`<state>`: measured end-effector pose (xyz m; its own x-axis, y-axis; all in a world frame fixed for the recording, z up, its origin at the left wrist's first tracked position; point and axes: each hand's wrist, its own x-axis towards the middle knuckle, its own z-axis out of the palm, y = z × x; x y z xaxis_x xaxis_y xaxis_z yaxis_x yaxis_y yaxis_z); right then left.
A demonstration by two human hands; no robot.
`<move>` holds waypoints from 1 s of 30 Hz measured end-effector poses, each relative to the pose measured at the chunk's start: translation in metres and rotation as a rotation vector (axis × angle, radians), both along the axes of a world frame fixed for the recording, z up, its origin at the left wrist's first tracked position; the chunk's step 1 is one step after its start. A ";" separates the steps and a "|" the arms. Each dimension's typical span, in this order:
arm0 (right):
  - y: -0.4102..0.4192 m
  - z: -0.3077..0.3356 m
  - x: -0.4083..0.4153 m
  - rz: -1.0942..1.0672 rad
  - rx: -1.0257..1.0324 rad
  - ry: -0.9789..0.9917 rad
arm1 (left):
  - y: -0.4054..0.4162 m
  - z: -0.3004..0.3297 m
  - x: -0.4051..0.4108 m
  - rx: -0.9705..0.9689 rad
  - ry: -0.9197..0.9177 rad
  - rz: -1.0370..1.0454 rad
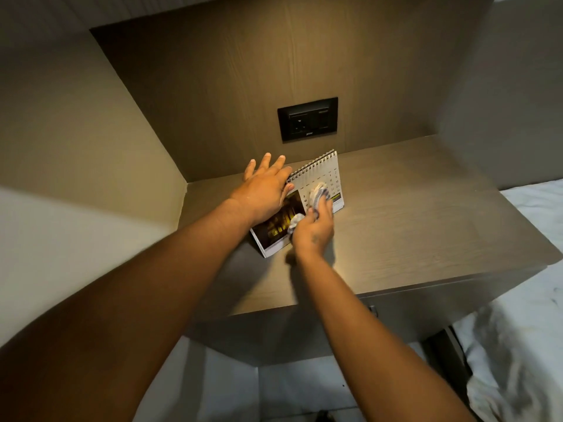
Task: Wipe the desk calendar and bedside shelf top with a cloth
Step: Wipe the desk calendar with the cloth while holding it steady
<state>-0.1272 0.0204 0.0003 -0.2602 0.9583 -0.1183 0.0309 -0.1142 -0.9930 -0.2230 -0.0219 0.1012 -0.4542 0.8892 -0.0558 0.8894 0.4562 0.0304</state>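
A spiral-bound desk calendar [327, 170] stands on the brown wooden bedside shelf top [411, 226], its front showing a date grid and a dark photo. My left hand [265, 190] rests flat over the calendar's upper left edge with fingers spread, its thumb on the front. My right hand [315, 231] presses a crumpled white and blue cloth [318, 194] against the calendar's front face. Part of the date grid and photo is hidden behind the cloth and hands.
A black wall socket plate [307, 118] sits on the wooden back panel above the calendar. A beige side wall [91, 141] closes the left. White bedding [524, 345] lies at the right. The shelf's front edge [396, 292] overhangs a drawer and a pale floor.
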 end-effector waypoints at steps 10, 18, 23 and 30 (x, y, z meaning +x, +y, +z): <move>0.017 -0.009 0.004 -0.002 0.104 -0.157 | 0.000 -0.001 -0.001 0.011 0.007 -0.007; -0.012 0.010 -0.011 0.048 0.196 -0.037 | 0.000 0.001 0.002 0.005 0.022 -0.011; 0.021 0.011 -0.007 0.023 0.226 -0.074 | 0.001 0.000 0.001 0.004 0.021 -0.005; -0.043 -0.012 0.001 0.123 0.249 -0.107 | 0.000 0.001 0.000 -0.006 0.006 -0.007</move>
<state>-0.1262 -0.0228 -0.0112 -0.3751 0.9232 0.0833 0.1356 0.1435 -0.9803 -0.2226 -0.0216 0.1020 -0.4484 0.8920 -0.0581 0.8927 0.4502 0.0220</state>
